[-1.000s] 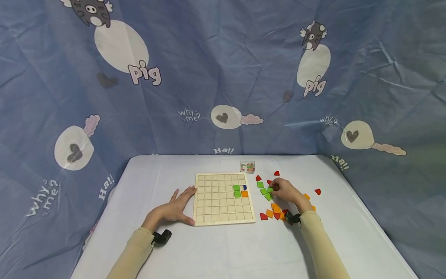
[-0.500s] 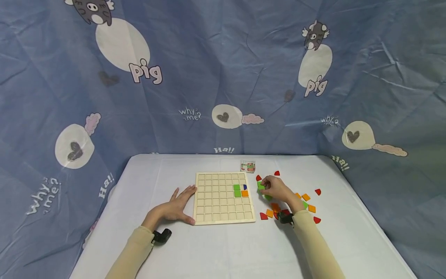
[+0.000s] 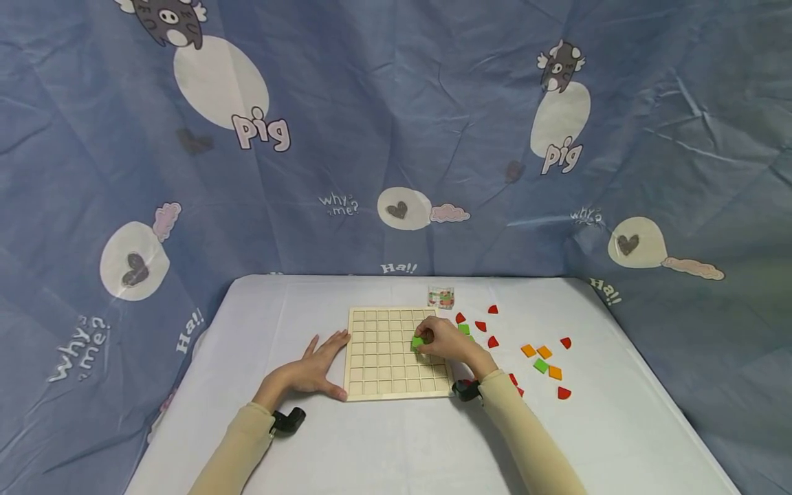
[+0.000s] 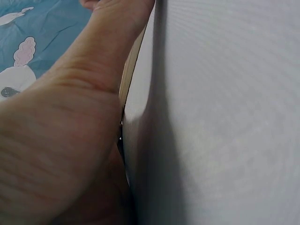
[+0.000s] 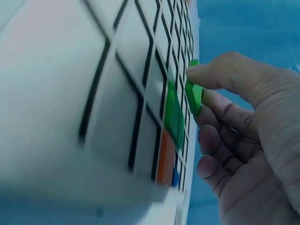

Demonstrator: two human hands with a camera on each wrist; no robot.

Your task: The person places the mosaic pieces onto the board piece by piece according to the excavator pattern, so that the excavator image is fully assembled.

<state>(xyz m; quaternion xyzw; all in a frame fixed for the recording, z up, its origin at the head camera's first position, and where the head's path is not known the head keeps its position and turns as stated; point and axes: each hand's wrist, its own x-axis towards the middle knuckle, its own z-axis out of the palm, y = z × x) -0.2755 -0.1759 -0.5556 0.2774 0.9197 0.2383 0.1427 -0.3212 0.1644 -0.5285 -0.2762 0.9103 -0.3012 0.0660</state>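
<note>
A pale wooden grid board (image 3: 376, 357) lies on the table. My left hand (image 3: 312, 371) rests at its left edge, fingers spread and straight; in the left wrist view, the wrist and thumb side fill much of the picture. Over the right half of the board, my right hand (image 3: 448, 340) pinches a green square tile (image 5: 193, 96) between thumb and index finger. The right wrist view shows a seated green tile (image 5: 174, 117), an orange tile (image 5: 165, 158) and a blue piece (image 5: 176, 177) in the board's cells. From the head, my right hand hides these pieces.
Right of the board lie loose pieces: several red quarter-round pieces (image 3: 493, 342), orange tiles (image 3: 528, 350) and green tiles (image 3: 541, 366). A small clear box (image 3: 441, 297) with coloured contents stands behind the board's right corner. A blue printed cloth (image 3: 322, 137) hangs beyond the table.
My right hand has moved left from the loose green tiles to over the board, carrying a green tile. My left hand has stayed at the board's left edge.
</note>
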